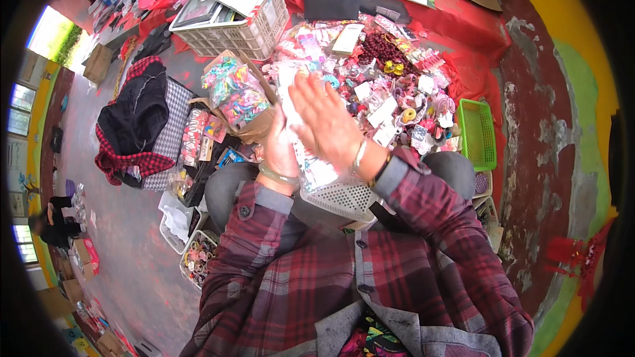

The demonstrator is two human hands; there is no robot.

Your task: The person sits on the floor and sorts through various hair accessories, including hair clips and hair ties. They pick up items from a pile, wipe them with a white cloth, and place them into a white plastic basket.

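A clear and white plastic packet (319,170) with coloured specks stands between my two palms, above my lap. My left hand (280,147) supports it from the left side, its fingers mostly hidden behind the packet. My right hand (331,121) is pressed flat against it from the right, fingers stretched out and close together. Under the packet, a white perforated plastic basket (344,199) rests in my lap. Just beyond my hands spreads a heap of small hair accessories and trinkets (380,102), some on white cards.
An open cardboard box (254,133) of bright packets stands left of my hands. Behind it is a beige crate (231,38). A green basket (477,133) lies at the right. Dark clothing (135,116) covers a checked box. Small trays (200,258) sit by my left leg.
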